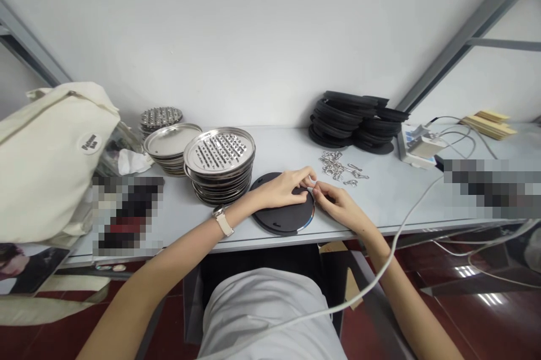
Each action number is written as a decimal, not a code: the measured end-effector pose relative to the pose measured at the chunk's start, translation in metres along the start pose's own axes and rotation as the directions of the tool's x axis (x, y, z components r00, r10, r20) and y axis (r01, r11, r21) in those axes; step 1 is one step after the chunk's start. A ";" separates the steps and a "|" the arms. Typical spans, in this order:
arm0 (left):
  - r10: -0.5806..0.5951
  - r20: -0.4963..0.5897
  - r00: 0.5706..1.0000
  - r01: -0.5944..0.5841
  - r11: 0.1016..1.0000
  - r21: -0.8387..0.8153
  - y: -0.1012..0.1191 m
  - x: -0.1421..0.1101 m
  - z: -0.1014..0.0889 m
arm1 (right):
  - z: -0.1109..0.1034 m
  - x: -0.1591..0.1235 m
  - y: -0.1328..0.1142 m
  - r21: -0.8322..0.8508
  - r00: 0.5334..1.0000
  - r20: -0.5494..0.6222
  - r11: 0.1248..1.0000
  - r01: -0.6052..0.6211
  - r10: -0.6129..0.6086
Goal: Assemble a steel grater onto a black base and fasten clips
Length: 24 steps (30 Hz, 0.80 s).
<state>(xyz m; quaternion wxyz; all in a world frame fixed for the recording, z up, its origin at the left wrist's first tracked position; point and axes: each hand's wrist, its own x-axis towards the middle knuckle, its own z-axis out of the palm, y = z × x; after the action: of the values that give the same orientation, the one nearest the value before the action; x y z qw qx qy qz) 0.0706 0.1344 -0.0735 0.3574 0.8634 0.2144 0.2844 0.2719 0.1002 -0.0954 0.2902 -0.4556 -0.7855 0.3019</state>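
Note:
A round black disc (283,214) lies flat at the table's front edge, with small slots in its face and a thin shiny rim showing at its right side. My left hand (289,188) is on top of it, thumb pressed on the black surface and fingers bent over the far right rim. At that same rim, the fingertips of my right hand (332,202) are pinched together close to the left fingers. Whatever is in this pinch is too small to make out. Just beyond my hands is a loose pile of small metal clasps (333,165).
To the left stand stacks of round metal grater plates (220,151) and plain metal discs (173,140). Stacked black discs (342,115) are at the back right, beside a power strip (418,149). A white cable (391,258) hangs across the right forearm. A cream bag (51,163) sits far left.

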 end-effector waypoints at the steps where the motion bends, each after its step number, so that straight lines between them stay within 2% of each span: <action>1: 0.005 0.001 1.000 -0.005 1.000 0.004 0.000 0.000 0.000 | 0.000 0.000 0.000 0.004 1.000 0.004 1.000 0.002 -0.002; 3: 0.008 -0.016 1.000 -0.008 0.999 0.046 0.001 0.000 0.001 | 0.000 0.000 0.000 0.005 1.000 0.006 1.000 0.007 -0.007; 7: -0.010 -0.123 0.992 0.047 0.951 0.305 0.004 -0.001 0.001 | 0.001 0.000 0.000 -0.005 1.000 0.011 1.000 -0.002 0.002; 9: -0.029 -0.107 0.994 0.067 0.926 0.371 0.006 -0.002 0.001 | 0.002 0.001 -0.001 -0.014 1.000 0.012 1.000 -0.002 0.002; 12: -0.054 -0.057 0.997 0.070 0.933 0.353 0.009 -0.002 0.001 | 0.004 0.004 -0.004 -0.050 1.000 -0.008 0.999 0.008 -0.008; 19: -0.082 -0.076 0.994 0.104 0.935 0.339 0.006 0.000 0.002 | 0.003 0.006 -0.004 -0.101 0.999 0.013 0.994 0.049 -0.048; 24: -0.060 -0.072 0.996 0.083 0.924 0.374 0.003 0.000 0.002 | 0.002 0.005 -0.002 -0.112 0.998 0.012 0.992 0.060 -0.059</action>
<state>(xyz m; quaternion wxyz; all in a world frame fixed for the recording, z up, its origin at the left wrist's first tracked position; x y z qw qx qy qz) 0.0725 0.1317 -0.0722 0.1889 0.8987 0.3067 0.2500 0.2668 0.1030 -0.0943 0.2697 -0.4463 -0.8157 0.2503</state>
